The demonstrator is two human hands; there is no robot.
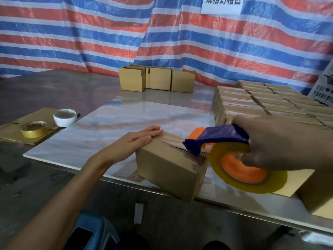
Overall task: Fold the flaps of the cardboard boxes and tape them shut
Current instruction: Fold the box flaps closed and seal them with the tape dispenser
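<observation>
A small cardboard box (167,170) lies at the near edge of the glossy table (111,123), its top flaps folded down with a dark seam showing. My left hand (138,138) lies flat on the far left of the box top, fingers straight. My right hand (281,143) grips a tape dispenser (221,139) with a blue frame, orange hub and a roll of yellowish clear tape (252,184). The dispenser's blue nose touches the box top at the seam, near the box's right end.
Two tape rolls, one yellow (34,129) and one white (64,117), sit on flat cardboard at the left. Three boxes (155,79) stand at the back. Several closed boxes (266,101) are packed in rows at the right. Another box (319,201) sits at the near right.
</observation>
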